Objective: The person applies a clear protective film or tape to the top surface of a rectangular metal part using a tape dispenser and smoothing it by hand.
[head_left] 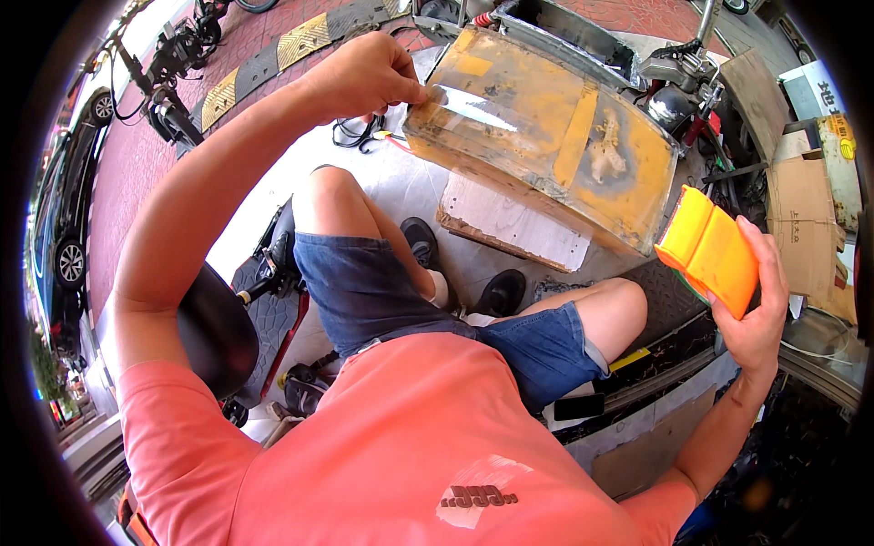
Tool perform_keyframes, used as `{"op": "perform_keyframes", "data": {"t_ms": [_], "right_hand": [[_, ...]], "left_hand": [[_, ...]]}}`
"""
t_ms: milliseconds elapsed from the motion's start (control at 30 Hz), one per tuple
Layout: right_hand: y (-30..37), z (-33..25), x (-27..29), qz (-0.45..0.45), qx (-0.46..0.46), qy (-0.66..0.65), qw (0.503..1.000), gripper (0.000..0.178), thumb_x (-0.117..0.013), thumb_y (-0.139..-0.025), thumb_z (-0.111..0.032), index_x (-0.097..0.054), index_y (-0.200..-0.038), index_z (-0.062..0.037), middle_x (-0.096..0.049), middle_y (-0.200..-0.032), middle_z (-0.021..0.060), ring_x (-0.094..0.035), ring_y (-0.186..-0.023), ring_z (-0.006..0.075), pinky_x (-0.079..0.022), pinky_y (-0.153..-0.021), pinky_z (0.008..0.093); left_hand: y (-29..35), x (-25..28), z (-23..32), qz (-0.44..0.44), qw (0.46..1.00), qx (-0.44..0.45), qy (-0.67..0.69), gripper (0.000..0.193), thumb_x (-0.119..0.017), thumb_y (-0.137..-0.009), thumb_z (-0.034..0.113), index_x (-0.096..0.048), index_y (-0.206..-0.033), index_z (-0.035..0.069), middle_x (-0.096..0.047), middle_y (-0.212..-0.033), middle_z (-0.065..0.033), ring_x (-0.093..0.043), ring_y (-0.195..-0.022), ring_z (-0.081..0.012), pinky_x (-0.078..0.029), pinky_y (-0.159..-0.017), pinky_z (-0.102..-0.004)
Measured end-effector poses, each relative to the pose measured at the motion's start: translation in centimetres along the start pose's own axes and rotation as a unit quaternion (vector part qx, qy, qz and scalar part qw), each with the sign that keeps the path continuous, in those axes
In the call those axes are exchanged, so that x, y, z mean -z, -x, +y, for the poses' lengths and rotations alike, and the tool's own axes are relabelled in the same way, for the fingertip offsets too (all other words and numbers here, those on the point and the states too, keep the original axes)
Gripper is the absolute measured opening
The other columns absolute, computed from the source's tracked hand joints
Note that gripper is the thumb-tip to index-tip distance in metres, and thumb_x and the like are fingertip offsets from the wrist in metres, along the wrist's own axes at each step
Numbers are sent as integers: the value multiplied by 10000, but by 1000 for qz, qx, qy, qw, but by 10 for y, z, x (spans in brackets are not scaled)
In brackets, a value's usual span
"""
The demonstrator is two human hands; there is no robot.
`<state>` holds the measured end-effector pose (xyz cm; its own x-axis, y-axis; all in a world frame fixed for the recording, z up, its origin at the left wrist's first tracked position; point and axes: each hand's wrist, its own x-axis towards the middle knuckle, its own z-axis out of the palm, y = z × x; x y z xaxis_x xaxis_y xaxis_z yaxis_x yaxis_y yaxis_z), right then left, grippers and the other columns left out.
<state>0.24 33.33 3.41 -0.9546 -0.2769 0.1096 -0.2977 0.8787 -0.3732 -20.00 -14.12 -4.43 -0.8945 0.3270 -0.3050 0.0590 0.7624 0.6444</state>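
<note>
Left hand (378, 75) is closed to a narrow pinch at the left corner of the tape-covered box (533, 136); right hand (757, 318) clasps an orange block (712, 253) by the box's right edge. Looks like a steadying step, and the next move likely calls for firm holds. Whether block meets box, I can't tell; the left fingertips' contact is unclear, the box's underside hidden.

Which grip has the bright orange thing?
The right grip holds the orange thing; the left grip is at the left end of the big yellowish box instead.
</note>
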Motion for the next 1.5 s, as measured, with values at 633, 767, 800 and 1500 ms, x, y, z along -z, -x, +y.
{"op": "perform_keyframes", "data": {"t_ms": [633,767,800,1500], "right_hand": [[-4,2,-12,18,23,7,1000,776,-704,-690,62,-601,-1456,-5,-646,-1299,184,-637,-1203,347,-480,-1087,415],[-3,5,-11,1,-1,-7,1000,787,-726,-704,54,-583,-1476,-4,-631,-1380,170,-615,-1294,326,-443,-1152,418],[-3,6,-12,2,-3,-9,1000,787,-726,-705,54,-583,-1476,-3,-631,-1382,170,-615,-1295,326,-443,-1153,418],[3,16,-17,19,14,-4,1000,787,-732,-698,44,-593,-1470,-12,-638,-1290,176,-633,-1251,347,-451,-1136,416]], "left_hand": [[-3,7,4,24,998,-2,-56,262,-755,-958,248,-745,-865,4,-650,-685,-24,-650,-563,-124,-509,-482,-300],[1,6,11,8,998,28,-55,281,-739,-968,264,-750,-876,-1,-649,-691,-27,-653,-589,-125,-523,-483,-309],[2,6,14,4,998,37,-60,286,-736,-971,268,-751,-879,-2,-647,-691,-27,-652,-597,-126,-526,-486,-310],[5,-1,9,14,1000,19,-17,179,-682,-953,202,-712,-934,27,-646,-732,-3,-634,-638,-94,-507,-495,-294]]}}
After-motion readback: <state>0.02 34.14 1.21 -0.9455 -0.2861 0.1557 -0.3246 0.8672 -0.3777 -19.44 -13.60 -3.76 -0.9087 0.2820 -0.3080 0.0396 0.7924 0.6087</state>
